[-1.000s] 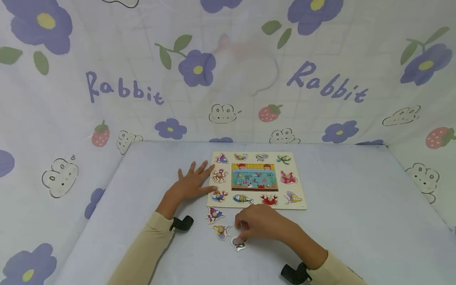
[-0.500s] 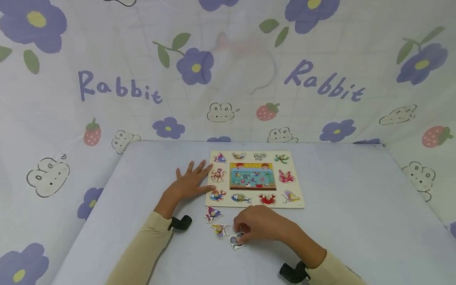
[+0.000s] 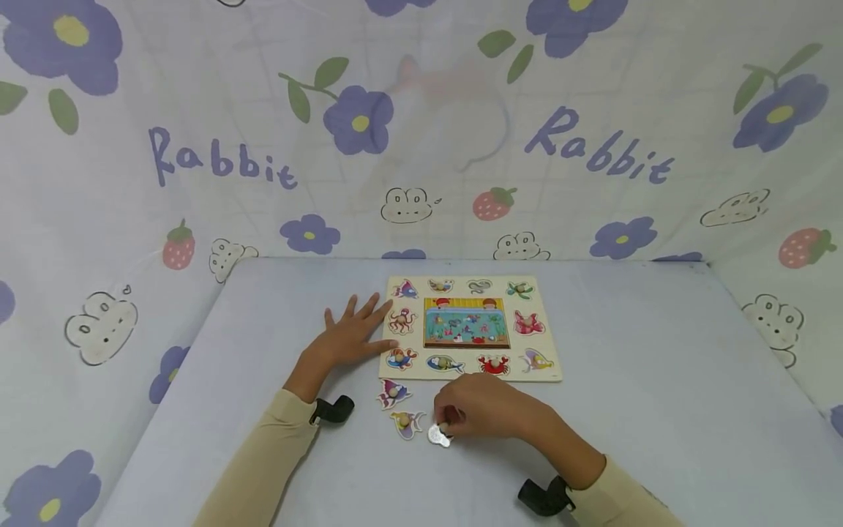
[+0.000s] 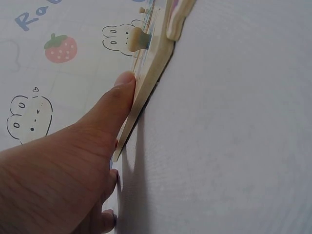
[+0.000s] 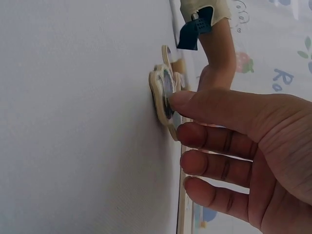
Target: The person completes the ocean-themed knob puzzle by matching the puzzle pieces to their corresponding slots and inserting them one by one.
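Observation:
My left hand [image 3: 345,340] lies with spread fingers at the left edge of a wooden peg puzzle board [image 3: 549,373]. Its thumb rests on the board's lower left border, as the left wrist view also shows. My right hand [image 3: 487,406] is just in front of the board, pinching a small grey-and-white puzzle piece [image 3: 437,436] between thumb and fingers. In the right wrist view this puzzle piece [image 5: 158,92] stands tilted at the thumb tip; its knob is hidden by the fingers. Left of it lie a yellow-purple fish piece [image 3: 406,424] and a purple-red fish piece [image 3: 393,393].
Sea-animal pieces with knobs, such as a crab [image 3: 494,364] and an octopus [image 3: 401,320], sit in the board's border. A grey curly outline [image 3: 479,286] at the top shows no knob. A patterned curtain [image 3: 421,146] rises behind the white table [image 3: 658,351].
The grey-and-white piece has turned and tilted under my right fingers, its face now catching the light. The right hand has shifted slightly; the left hand stays at the board.

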`<state>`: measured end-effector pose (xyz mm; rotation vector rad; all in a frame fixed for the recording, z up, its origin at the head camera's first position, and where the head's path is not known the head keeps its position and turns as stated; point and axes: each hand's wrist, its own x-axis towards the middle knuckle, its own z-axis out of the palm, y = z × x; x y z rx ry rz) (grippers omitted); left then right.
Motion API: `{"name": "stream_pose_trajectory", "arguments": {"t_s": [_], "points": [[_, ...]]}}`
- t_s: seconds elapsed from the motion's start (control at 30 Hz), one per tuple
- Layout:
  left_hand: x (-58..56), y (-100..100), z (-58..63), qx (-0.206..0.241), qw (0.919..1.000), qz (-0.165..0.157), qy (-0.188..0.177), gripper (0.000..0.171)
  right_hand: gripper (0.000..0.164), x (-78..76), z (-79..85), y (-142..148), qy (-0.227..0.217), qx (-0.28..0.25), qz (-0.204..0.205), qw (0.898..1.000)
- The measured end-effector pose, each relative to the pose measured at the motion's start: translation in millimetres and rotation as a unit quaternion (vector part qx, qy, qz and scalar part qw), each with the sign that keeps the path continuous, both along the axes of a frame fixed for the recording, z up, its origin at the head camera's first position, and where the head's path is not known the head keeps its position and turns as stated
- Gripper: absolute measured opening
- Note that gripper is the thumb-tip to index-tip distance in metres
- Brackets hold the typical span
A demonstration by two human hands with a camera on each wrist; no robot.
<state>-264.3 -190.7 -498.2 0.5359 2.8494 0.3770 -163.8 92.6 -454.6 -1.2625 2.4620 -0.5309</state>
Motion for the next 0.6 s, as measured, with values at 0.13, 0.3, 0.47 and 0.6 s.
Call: {"name": "stream_pose_trajectory", "arguments": {"t_s": [0.13, 0.3, 0.47, 0.6], "points": [[-0.5, 0, 1.6, 0.0, 1.0, -0.002, 0.0, 0.087, 0.005, -2.6, 3.0, 3, -0.013, 0.004, -0.012, 1.0], [-1.1, 0, 2.0, 0.001, 1.0, -0.003, -0.001, 0.088, 0.012, -7.2, 7.1, 10, 0.0, 0.021, -0.047, 0.999], [-2.4, -1, 0.7, -0.004, 1.0, -0.004, 0.0, 0.088, 0.016, -10.7, 8.5, 16, 0.016, 0.026, -0.066, 0.997], [-1.6, -1, 0.6, -0.004, 1.0, -0.004, -0.005, 0.088, 0.014, -8.9, 5.3, 12, -0.006, 0.022, -0.051, 0.998]]}}
